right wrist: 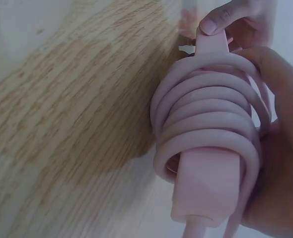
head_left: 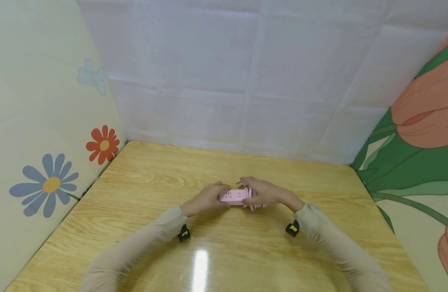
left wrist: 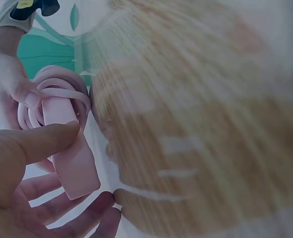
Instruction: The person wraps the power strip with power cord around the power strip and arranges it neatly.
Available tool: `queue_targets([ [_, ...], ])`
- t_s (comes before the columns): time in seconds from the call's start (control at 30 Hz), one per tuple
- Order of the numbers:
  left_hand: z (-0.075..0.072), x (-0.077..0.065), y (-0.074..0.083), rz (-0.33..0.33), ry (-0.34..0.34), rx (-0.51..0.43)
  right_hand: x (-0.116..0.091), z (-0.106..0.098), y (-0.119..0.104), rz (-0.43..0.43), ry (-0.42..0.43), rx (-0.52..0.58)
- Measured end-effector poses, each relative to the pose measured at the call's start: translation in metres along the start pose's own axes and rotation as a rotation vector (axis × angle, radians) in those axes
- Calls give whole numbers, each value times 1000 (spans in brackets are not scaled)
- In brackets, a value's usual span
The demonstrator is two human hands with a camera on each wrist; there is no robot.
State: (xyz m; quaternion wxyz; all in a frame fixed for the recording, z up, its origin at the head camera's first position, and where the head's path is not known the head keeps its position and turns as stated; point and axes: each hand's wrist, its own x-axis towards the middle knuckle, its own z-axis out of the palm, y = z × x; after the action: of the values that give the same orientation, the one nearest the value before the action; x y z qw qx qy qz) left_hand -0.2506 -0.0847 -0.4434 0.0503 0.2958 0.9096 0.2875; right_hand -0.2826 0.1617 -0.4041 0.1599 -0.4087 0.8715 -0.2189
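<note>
A pink power strip (head_left: 234,196), its socket slots facing up, is held between both hands over the table. My left hand (head_left: 208,198) grips its left end, the thumb lying along the near side in the left wrist view. Pink cord (right wrist: 206,106) is wound in several loops around the strip's other end. My right hand (head_left: 264,192) holds that wrapped end, with its palm beside the loops in the right wrist view. The strip's bare end (right wrist: 198,191) and the cord leaving it stick out past the loops. Plug prongs (head_left: 240,183) show by the right fingertips.
The wood-grain table (head_left: 165,170) spreads around both hands, with a bright light reflection at the front. A white cloth (head_left: 209,81) hangs behind it, and flower-patterned cloths (head_left: 45,121) stand along the sides. Each wrist carries a small black device (head_left: 292,228).
</note>
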Motion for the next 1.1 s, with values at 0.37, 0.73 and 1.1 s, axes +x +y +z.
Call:
queue_targets([
  [0.37, -1, -1, 4, -15, -45, -59, -5, -4, 4, -65, 72, -43],
  [0.73, 3, -2, 3, -59, -143, -36, -9, -11, 10, -106, 148, -8],
  [1.1, 6, -1, 3, -30, -142, -43, -15, -14, 16, -101, 196, 15],
])
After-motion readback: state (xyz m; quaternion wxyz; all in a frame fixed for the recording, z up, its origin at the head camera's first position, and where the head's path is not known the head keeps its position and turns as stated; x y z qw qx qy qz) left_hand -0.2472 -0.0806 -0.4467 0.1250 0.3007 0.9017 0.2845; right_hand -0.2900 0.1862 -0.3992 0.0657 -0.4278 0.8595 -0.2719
